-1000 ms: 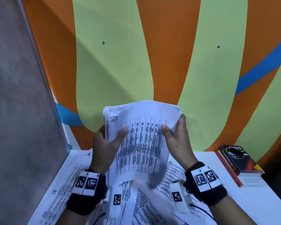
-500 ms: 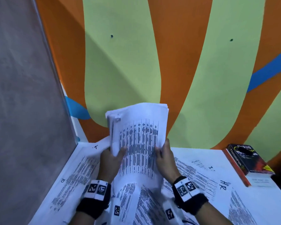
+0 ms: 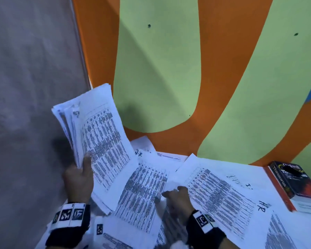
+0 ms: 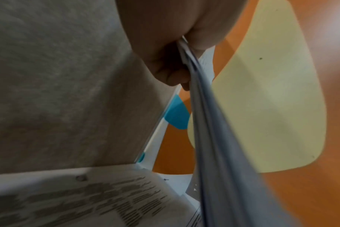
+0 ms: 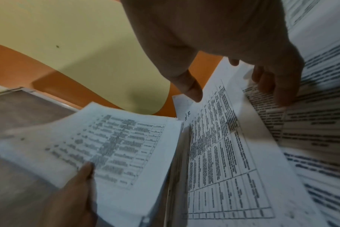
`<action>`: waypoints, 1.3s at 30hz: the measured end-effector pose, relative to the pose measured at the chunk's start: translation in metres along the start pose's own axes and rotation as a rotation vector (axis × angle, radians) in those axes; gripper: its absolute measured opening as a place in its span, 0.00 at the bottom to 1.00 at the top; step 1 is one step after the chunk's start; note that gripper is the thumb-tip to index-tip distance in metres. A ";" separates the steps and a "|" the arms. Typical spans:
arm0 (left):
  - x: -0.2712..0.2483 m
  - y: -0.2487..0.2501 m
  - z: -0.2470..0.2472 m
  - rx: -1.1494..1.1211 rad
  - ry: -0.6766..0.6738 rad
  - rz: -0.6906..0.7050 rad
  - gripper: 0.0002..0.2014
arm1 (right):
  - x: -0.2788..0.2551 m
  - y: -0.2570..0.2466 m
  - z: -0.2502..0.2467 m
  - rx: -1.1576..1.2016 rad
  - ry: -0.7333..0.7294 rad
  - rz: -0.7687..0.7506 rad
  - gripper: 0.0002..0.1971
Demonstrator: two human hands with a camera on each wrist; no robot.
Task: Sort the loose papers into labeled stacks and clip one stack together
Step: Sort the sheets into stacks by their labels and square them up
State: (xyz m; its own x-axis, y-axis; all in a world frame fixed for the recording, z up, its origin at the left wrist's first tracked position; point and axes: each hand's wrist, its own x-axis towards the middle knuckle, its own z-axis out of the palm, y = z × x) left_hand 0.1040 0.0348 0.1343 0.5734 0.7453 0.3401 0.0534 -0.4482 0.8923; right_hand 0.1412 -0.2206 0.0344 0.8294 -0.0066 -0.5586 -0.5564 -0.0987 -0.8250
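Note:
A thick stack of printed papers stands tilted to the left above the table's left side. My left hand alone grips its lower left edge, thumb on the front page. The left wrist view shows the stack edge-on, pinched between thumb and fingers. My right hand is low over the loose sheets. Its bent fingers touch the left edge of a table-printed sheet marked "HR", with the thumb held apart. Another sheet marked "HR" lies between the hands.
More printed sheets overlap across the white table. A black and red book lies at the table's back right. A grey partition closes off the left side, and the orange and green wall stands right behind.
My right hand has let go of the stack and dropped to the sheets on the table. The left hand has swung the stack to the left and tilted it.

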 end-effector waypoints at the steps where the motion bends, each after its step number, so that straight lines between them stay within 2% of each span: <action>1: -0.003 -0.002 -0.005 0.009 -0.007 -0.051 0.27 | 0.001 -0.003 0.005 0.024 0.012 -0.006 0.31; 3: -0.010 -0.003 -0.012 0.025 -0.047 -0.092 0.29 | 0.011 -0.004 0.010 -0.016 0.060 -0.018 0.14; 4: -0.014 -0.005 -0.013 0.028 -0.058 -0.088 0.29 | 0.012 -0.007 0.012 -0.030 0.058 -0.002 0.10; 6: -0.018 -0.011 -0.014 0.012 -0.057 -0.072 0.30 | 0.010 -0.012 0.017 -0.080 0.052 0.030 0.07; 8: -0.018 -0.017 -0.012 -0.001 -0.051 -0.044 0.30 | 0.008 -0.017 0.020 -0.127 0.064 -0.021 0.07; 10: -0.019 -0.020 -0.009 -0.001 -0.046 -0.007 0.29 | 0.007 -0.022 0.026 -0.211 -0.041 -0.033 0.04; 11: -0.020 -0.021 -0.008 -0.007 -0.055 0.012 0.29 | 0.008 -0.022 0.027 -0.247 -0.007 -0.080 0.06; 12: -0.019 -0.021 -0.007 -0.007 -0.059 0.027 0.28 | 0.011 -0.021 0.027 -0.233 0.010 -0.130 0.12; 13: -0.019 -0.021 -0.005 -0.003 -0.062 0.034 0.28 | 0.004 -0.030 0.021 -0.239 0.088 -0.182 0.14; 14: -0.018 -0.020 -0.006 0.002 -0.060 0.037 0.29 | 0.009 -0.036 0.009 -0.240 0.139 -0.202 0.11; 15: -0.017 -0.019 -0.007 0.009 -0.050 0.049 0.29 | 0.006 -0.047 -0.007 -0.309 0.171 -0.285 0.08; 18: -0.012 -0.013 -0.011 0.033 -0.022 0.055 0.29 | 0.006 -0.093 -0.069 -0.489 0.183 -0.356 0.04; 19: -0.010 -0.012 -0.012 0.029 -0.019 0.049 0.29 | 0.008 -0.106 -0.094 -0.623 0.191 -0.359 0.06; 21: -0.008 -0.010 -0.012 0.014 -0.022 0.054 0.29 | 0.016 -0.119 -0.139 -0.927 0.237 -0.312 0.17; 22: -0.007 -0.010 -0.012 0.005 -0.016 0.068 0.28 | 0.018 -0.118 -0.155 -1.039 0.268 -0.243 0.18; 24: -0.006 -0.012 -0.009 -0.028 -0.011 0.079 0.27 | 0.025 -0.105 -0.179 -1.144 0.275 -0.158 0.09; 25: -0.006 -0.015 -0.007 -0.042 -0.015 0.074 0.28 | 0.035 -0.094 -0.189 -1.174 0.280 -0.143 0.11; 30: -0.002 -0.022 0.001 -0.024 -0.049 0.083 0.28 | 0.068 -0.041 -0.201 -1.240 0.277 -0.069 0.28; 34: -0.002 -0.024 0.003 -0.043 -0.060 0.063 0.28 | 0.072 -0.036 -0.202 -1.245 0.330 -0.072 0.20; 36: -0.004 -0.021 0.003 -0.057 -0.065 0.036 0.27 | 0.072 -0.038 -0.206 -1.196 0.327 -0.132 0.08; 38: -0.005 -0.020 0.002 -0.050 -0.071 -0.020 0.25 | 0.073 -0.040 -0.208 -1.127 0.329 -0.224 0.16; 39: -0.005 -0.020 0.002 -0.044 -0.078 -0.042 0.26 | 0.070 -0.042 -0.207 -1.076 0.322 -0.240 0.16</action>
State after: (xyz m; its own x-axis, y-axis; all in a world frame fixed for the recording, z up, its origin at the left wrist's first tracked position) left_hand 0.1016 0.0389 0.1146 0.6336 0.7213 0.2798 0.0431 -0.3941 0.9181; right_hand 0.2332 -0.4230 0.0475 0.9688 -0.1117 -0.2214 -0.1804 -0.9301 -0.3200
